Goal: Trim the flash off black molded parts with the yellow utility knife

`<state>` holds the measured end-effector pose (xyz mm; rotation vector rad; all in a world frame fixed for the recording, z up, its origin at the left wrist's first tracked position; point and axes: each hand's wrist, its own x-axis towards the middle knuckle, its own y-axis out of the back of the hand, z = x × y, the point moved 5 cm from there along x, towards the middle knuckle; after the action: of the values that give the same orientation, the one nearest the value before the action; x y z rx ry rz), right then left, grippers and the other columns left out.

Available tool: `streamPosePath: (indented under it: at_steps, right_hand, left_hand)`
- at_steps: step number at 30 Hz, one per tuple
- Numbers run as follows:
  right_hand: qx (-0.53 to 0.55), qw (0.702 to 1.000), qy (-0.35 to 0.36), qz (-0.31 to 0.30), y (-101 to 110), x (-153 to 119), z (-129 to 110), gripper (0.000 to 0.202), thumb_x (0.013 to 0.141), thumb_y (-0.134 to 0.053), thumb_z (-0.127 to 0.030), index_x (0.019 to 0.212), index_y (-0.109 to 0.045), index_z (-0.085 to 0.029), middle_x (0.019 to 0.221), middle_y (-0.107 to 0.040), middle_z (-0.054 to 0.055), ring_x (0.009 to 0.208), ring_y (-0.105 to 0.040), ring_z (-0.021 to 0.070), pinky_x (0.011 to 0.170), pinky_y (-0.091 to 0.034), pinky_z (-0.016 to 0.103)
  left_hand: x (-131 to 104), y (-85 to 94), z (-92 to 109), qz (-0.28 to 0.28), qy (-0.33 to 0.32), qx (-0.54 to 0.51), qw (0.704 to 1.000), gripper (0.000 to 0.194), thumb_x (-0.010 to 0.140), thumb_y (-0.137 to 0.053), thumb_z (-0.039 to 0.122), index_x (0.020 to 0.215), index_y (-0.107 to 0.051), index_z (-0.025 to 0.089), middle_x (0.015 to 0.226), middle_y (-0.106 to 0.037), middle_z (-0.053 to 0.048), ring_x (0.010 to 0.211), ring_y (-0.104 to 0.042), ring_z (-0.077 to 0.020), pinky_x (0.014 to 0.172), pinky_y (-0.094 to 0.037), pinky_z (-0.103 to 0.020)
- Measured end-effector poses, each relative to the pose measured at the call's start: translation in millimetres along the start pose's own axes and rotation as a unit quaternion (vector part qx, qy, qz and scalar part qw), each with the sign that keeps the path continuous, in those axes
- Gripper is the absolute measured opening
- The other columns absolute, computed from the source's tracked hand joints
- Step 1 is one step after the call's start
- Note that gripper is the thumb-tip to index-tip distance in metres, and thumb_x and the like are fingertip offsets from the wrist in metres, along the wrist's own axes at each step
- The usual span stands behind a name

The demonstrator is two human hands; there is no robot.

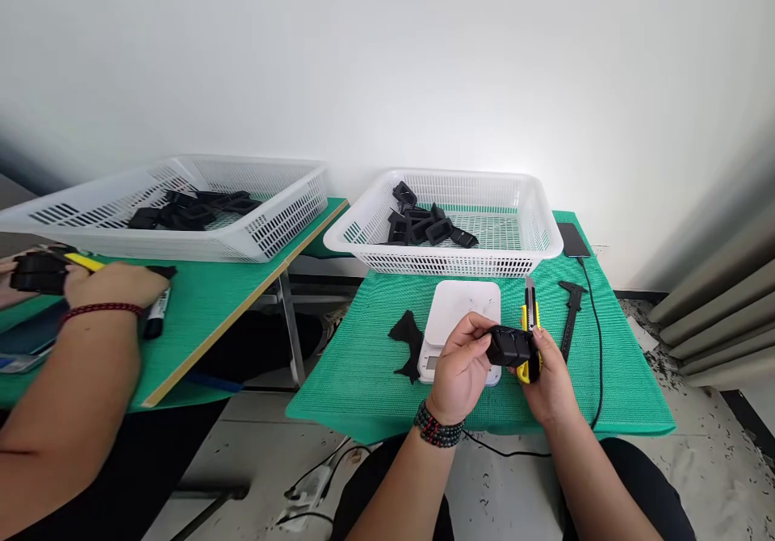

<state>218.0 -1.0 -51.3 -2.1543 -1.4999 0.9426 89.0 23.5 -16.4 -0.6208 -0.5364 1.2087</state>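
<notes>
Above the front part of the green table, my left hand [461, 370] pinches a small black plastic part [508, 345] at its left end. The part's right end meets my right hand [550, 379], whose fingers are closed around a yellow utility knife [524, 345]. The knife's blade points up, away from me. Behind my left hand is a white scale [463, 303], partly covered by that hand. A ragged black scrap [410, 345] lies just left of the scale.
A white basket [448, 262] with several black parts stands at the back. A black caliper [569, 319] and a phone [571, 240] with a cable lie at the right. On the left table are another basket [242, 246], a marker [157, 313] and another person's hands [115, 284].
</notes>
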Motion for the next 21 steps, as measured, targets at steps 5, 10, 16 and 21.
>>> streamPosePath:
  at_steps: [5,10,16,21]
  right_hand:
    - [-0.011,1.0,-0.006,0.003,-0.2,1.5,0.7,0.047,0.062,-0.093,-0.051,0.09,-0.067,-0.022,0.073,-0.063,-0.004,0.061,-0.058,0.0128,0.05,-0.045,0.023]
    - [-0.018,1.0,-0.007,0.004,-1.2,1.6,0.2,0.052,0.056,-0.096,-0.05,0.091,-0.069,-0.022,0.07,-0.062,-0.005,0.058,-0.055,0.0121,0.049,-0.045,0.023]
    - [-0.017,1.0,-0.008,0.002,-1.7,2.1,0.5,0.053,0.054,-0.098,-0.052,0.086,-0.069,-0.021,0.07,-0.062,-0.005,0.058,-0.054,0.011,0.049,-0.047,0.022]
    - [-0.002,1.0,0.006,-0.012,0.5,4.1,4.5,0.043,0.066,-0.091,-0.053,0.081,-0.066,-0.021,0.07,-0.059,-0.005,0.061,-0.055,0.0119,0.05,-0.05,0.024]
  left_hand:
    - [0.2,1.6,-1.0,0.007,0.001,0.001,1.0,0.024,0.077,-0.083,0.033,0.091,-0.07,0.018,0.088,-0.067,-0.004,0.083,-0.062,-0.0183,0.077,-0.05,-0.031]
    - [0.1,1.7,-1.1,0.01,-0.001,0.001,1.0,0.023,0.077,-0.083,0.032,0.093,-0.072,0.019,0.09,-0.067,-0.004,0.084,-0.062,-0.0181,0.079,-0.05,-0.032]
    - [-0.4,1.4,-1.9,0.002,0.002,0.004,1.0,0.021,0.08,-0.08,0.032,0.095,-0.072,0.019,0.091,-0.067,-0.005,0.084,-0.061,-0.0189,0.075,-0.05,-0.032]
    - [0.3,1.5,-2.1,0.003,0.003,0.003,1.0,0.025,0.078,-0.083,0.033,0.097,-0.075,0.018,0.089,-0.07,-0.006,0.084,-0.064,-0.0202,0.074,-0.051,-0.032]
